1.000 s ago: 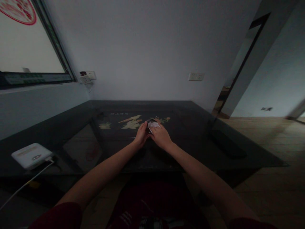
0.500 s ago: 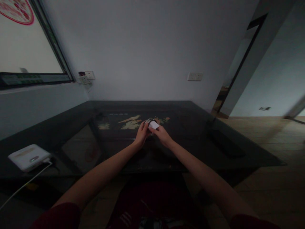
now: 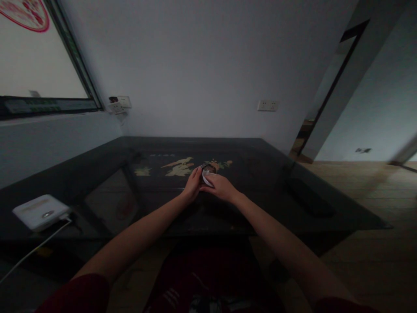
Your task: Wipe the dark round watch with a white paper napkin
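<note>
Both my hands meet over the middle of a dark glass table (image 3: 260,174). My left hand (image 3: 192,184) is curled round a small dark round object (image 3: 208,168) that I cannot identify in the dim light. My right hand (image 3: 219,187) lies beside it, fingers pinched on a small white piece, perhaps a wipe or paper (image 3: 206,179), pressed against the dark object. The fingertips of both hands are partly hidden by each other.
A white box-like device (image 3: 38,211) with a white cable (image 3: 35,250) sits at the table's left front. A long dark object (image 3: 309,198) lies on the right side. Wall sockets (image 3: 267,105) are behind; a doorway (image 3: 325,95) opens at right.
My right hand has dropped and turned flatter; the white piece, held up and plainly showing half a second ago, is now lower and mostly covered. My left hand stays in place.
</note>
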Tool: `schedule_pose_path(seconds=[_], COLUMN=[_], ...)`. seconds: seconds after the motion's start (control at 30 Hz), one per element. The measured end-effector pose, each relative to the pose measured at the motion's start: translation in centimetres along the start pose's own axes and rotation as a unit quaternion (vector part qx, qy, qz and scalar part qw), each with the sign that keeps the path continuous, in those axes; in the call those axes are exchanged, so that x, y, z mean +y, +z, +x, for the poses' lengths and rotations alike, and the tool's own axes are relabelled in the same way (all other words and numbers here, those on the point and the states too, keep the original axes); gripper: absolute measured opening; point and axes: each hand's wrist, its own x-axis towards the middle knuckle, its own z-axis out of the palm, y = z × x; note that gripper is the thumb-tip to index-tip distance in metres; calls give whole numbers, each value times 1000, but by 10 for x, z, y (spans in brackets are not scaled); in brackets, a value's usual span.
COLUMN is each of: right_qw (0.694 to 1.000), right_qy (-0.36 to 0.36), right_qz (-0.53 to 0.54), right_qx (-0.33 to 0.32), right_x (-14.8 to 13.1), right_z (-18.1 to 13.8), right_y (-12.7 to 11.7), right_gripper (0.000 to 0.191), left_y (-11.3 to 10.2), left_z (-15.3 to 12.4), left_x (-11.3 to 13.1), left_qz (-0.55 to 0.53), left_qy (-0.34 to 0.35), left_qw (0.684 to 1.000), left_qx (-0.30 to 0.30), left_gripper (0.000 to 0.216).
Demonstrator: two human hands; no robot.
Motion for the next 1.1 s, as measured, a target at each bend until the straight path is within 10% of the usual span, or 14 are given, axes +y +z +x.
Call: schedule_pose_path(seconds=[0.2,0.5,0.77,0.93,1.1], right_qw=[979,978,988,894,844], right_qy=[10,53,100,152,185], right_qz=[-202,-202,112,407,480], right_qx=[-14,18,46,108,155], right_x=[-12,-15,-11,-6,-5], right_z=[3,4,7,13,16], right_y=[5,13,14,17,15], right_gripper=[56,60,57,71,74], left_y=[-2,-2,-5,-1,2], left_z=[5,12,9,6,6], left_x=[2,9,6,9,8], left_qz=[14,68,27,-3,-7], left_qy=[-36,46,37,20,16], left_qw=[999,996,999,1000,999], left_qx=[30,18,15,-23,-49], left_gripper=[36,34,28,32,32])
